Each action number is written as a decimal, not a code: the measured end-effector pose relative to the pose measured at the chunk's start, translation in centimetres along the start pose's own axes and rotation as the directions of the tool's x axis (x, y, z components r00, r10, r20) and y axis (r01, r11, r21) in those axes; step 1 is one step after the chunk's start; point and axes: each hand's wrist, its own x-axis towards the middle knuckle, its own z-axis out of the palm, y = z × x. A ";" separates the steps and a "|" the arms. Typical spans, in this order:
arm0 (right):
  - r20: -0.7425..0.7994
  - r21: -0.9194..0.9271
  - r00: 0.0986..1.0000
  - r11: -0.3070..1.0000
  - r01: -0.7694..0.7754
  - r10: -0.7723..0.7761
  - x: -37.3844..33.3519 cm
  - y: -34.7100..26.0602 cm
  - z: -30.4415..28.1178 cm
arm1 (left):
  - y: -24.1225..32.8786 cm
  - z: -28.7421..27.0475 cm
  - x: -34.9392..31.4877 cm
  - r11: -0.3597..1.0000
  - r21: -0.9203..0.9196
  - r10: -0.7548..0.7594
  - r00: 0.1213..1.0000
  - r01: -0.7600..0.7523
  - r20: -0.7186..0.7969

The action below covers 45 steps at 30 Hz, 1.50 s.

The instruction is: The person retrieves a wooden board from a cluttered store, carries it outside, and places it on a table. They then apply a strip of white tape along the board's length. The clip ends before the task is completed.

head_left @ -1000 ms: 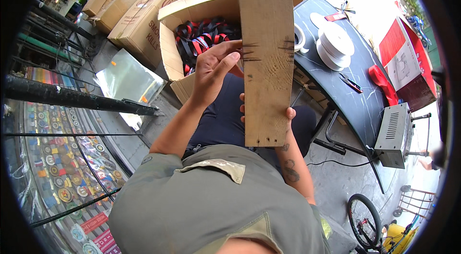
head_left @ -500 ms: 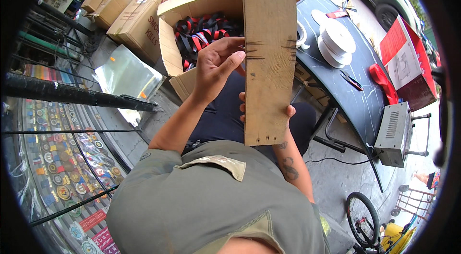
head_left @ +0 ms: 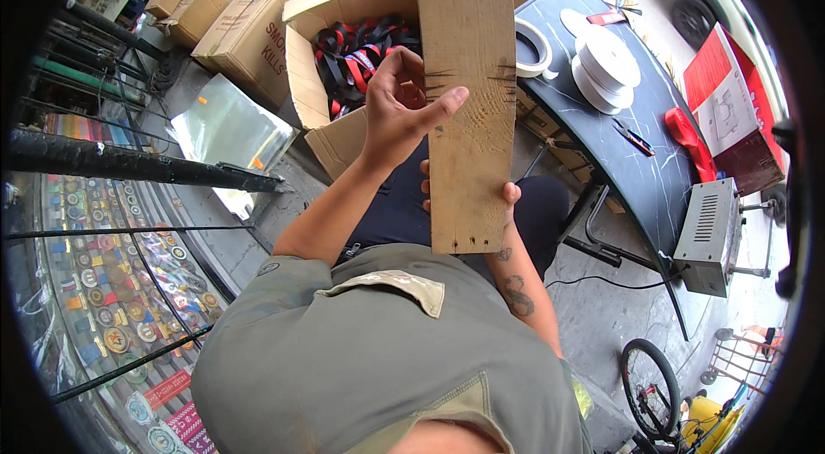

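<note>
A long wooden board (head_left: 471, 153) stands upright in front of me, its top running out of the picture. Dark notches mark both its edges midway, and a few small holes sit near its lower end. From behind, my right hand (head_left: 510, 194) grips the lower part: the thumb shows at the right edge, fingertips at the left, and the palm is hidden. Higher up, my left hand (head_left: 397, 115) holds the left edge, thumb laid across the front face and fingers curled beside the edge. The tips of those fingers are partly hidden.
An open cardboard box (head_left: 326, 140) of black-and-red straps stands ahead. On the right, a dark table (head_left: 601, 145) carries white spools (head_left: 606, 67), a tape roll (head_left: 531, 50), cutters (head_left: 633, 138), red ribbon (head_left: 690, 145) and a grey metal device (head_left: 709, 235). Black bars (head_left: 146, 169) and a patch display (head_left: 120, 282) are left.
The board has shifted slightly left. My left thumb has moved from the board's edge onto its front face, and the fingers have curled in. My right hand keeps its hold.
</note>
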 end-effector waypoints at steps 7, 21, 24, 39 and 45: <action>-0.064 0.000 0.998 1.000 -0.012 0.012 -0.3 0.4 -1.0 | -1.1 0.4 -0.1 0.998 -0.059 -0.017 0.996 0.012 -0.085; -0.367 -0.726 0.916 0.666 -0.173 -0.162 -4.3 -6.0 4.1 | -3.1 1.6 -2.7 0.946 -0.248 -0.262 0.941 0.207 -0.214; -0.196 -0.925 0.852 -0.197 -0.326 -0.486 -6.2 -6.5 8.1 | -4.2 2.4 -3.8 0.942 -0.270 -0.266 0.932 0.198 -0.246; -0.057 -0.844 0.761 -0.376 -0.383 -0.647 -14.3 -12.7 12.8 | -4.1 2.7 -1.2 0.716 0.430 0.029 0.639 -0.550 0.769; -0.151 -0.849 0.705 -0.275 -0.452 -0.693 -18.6 -13.6 14.3 | -0.9 -1.6 6.0 0.637 0.767 -0.240 0.927 -0.074 0.289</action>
